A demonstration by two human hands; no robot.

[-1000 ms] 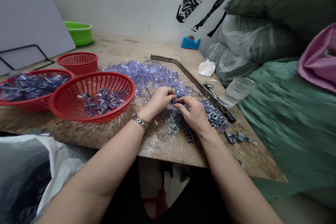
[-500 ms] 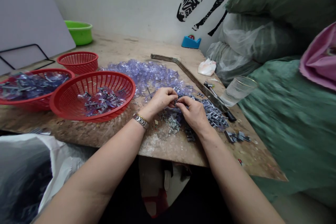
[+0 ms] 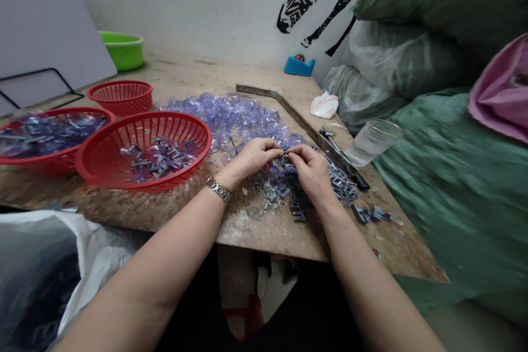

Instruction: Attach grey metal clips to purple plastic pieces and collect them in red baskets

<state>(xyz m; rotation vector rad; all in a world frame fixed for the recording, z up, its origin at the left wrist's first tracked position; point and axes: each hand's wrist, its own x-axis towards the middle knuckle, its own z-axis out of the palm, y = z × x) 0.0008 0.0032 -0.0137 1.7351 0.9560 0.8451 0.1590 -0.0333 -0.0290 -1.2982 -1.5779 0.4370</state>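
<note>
My left hand (image 3: 256,156) and my right hand (image 3: 312,171) meet fingertip to fingertip above the tabletop, each closed in a pinch. Whatever sits between the fingertips is small and dark, too tiny to name. Beneath them lie small pale metal pins (image 3: 271,196) in a loose heap. Grey slotted plastic pieces (image 3: 341,184) spread out to the right of my right hand, and darker ones (image 3: 297,206) lie below it. Behind my left hand is a large pile of clear purplish plastic parts (image 3: 231,115).
A red basket (image 3: 99,168) at left holds clear and grey parts; another red basket (image 3: 88,148) beside it is fuller. A metal bar (image 3: 295,113) lies diagonally, near a glass (image 3: 373,143) at the right edge. Green sacks (image 3: 449,192) crowd that side. A blue tape dispenser (image 3: 300,66) stands behind.
My right hand has shifted slightly right and up, and its fingertips sit a little farther from my left hand's. Both hands remain pinched.
</note>
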